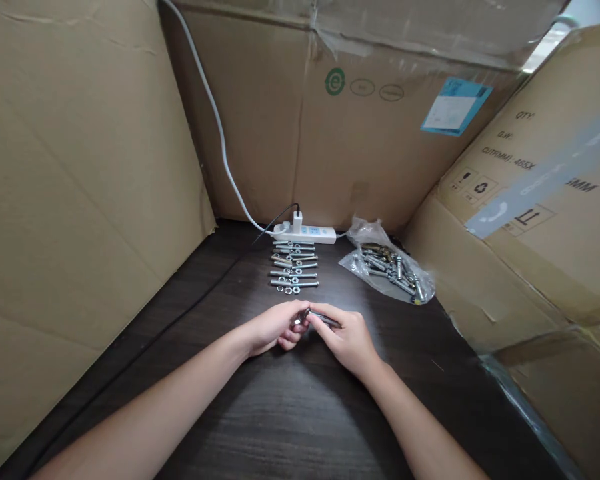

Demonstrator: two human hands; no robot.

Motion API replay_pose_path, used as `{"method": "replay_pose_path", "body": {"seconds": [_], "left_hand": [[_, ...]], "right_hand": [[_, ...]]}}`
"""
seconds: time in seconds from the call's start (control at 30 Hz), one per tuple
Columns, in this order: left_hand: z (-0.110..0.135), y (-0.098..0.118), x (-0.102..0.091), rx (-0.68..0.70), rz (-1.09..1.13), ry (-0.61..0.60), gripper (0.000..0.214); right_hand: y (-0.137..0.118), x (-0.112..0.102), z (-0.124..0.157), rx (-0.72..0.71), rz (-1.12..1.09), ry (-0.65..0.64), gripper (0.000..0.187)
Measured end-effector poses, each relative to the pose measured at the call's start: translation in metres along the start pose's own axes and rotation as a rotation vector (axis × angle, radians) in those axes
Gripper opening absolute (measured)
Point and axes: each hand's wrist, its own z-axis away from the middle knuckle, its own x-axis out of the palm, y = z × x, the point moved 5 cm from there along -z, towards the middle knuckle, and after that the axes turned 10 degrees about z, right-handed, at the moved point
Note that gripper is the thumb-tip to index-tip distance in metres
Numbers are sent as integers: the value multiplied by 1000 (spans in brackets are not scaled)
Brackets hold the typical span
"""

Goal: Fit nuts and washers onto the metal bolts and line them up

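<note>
My left hand [275, 325] and my right hand [349, 339] meet just above the dark table. A metal expansion bolt [329, 319] lies in my right hand, between thumb and fingers, its tip pointing at my left hand. Left fingers are curled around small shiny metal pieces [297, 322] at the bolt's end; they look like a nut or washer, but the fingers partly hide them. Beyond my hands, several bolts [306, 285] are laid out in rows, with loose nuts [296, 290] and washers [280, 289] beside them.
A clear plastic bag [365, 231] of expansion bolts [399, 267] lies at the right. Behind the rows sits a white power strip [325, 234] with a plugged-in charger [297, 222]. A black cable [190, 308] crosses the table's left side. Cardboard walls [260, 120] enclose the table.
</note>
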Motion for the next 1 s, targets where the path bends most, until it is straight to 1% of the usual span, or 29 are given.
{"method": "replay_pose_path", "body": {"seconds": [0.07,0.2,0.33,0.5,0.57,0.63,0.73,0.8,0.9,1.0], "left_hand": [[0,1,1,15,-5,-4,32],[1,4,2,61,-10,13,27],[0,7,3,121,4,17,22],[-1,5,2,131,-11,7,25],[-1,5,1,142,-13,11,26],[-1,5,2,148,-32,9,30],[0,5,5,147,-97,-38,36],[1,5,7,162,-144,-59,34],[1,5,8,212,-274,-28,26],[1,7,9,286,-447,29,24]], "right_hand": [[1,0,0,8,8,-6,29],[3,1,1,69,24,-35,33],[3,2,2,99,-62,-53,29],[1,5,2,93,-166,-108,28],[0,4,2,81,-142,-116,29],[-1,2,1,74,-59,-120,29],[-3,-1,1,68,50,-151,31],[-4,0,2,64,67,-183,32],[-7,1,3,54,87,-198,34],[-10,1,3,39,83,-169,34]]}}
